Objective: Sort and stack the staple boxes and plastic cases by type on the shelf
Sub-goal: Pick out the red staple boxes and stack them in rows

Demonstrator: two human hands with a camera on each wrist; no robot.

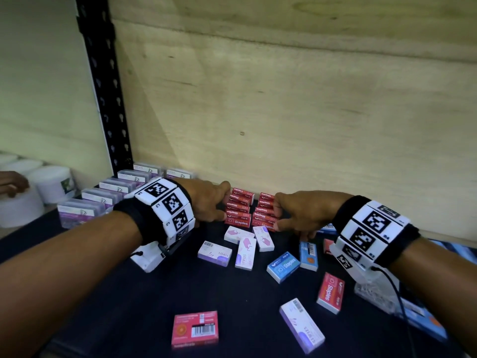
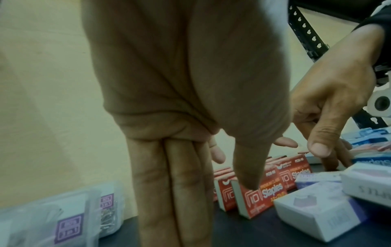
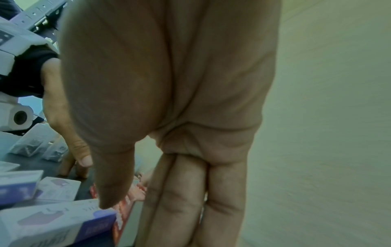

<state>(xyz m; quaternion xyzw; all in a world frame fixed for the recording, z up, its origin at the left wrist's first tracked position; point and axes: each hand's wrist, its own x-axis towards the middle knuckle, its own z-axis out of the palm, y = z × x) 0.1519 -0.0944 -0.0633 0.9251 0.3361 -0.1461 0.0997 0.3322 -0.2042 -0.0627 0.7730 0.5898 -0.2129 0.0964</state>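
Two rows of red staple boxes (image 1: 238, 208) (image 1: 264, 214) stand on edge against the back wall. My left hand (image 1: 210, 202) lies along the left row's outer side with straight fingers (image 2: 169, 183). Its thumb rests on the front red box (image 2: 260, 198). My right hand (image 1: 294, 213) presses the right row's outer side, fingers (image 3: 190, 192) straight and thumb near a red box (image 3: 125, 212). Clear plastic cases (image 1: 103, 195) (image 2: 52, 222) stand in a row at the left. Loose white-and-purple boxes (image 1: 245, 253), blue boxes (image 1: 282, 266) and red boxes (image 1: 330, 291) lie scattered in front.
The dark shelf surface (image 1: 116, 306) ends at a plywood back wall (image 1: 284, 112) and a black slotted post (image 1: 103, 86). White tubs (image 1: 51, 184) and another person's hand (image 1: 13, 183) are beyond the left edge. A clear case (image 1: 374, 295) lies under my right wrist.
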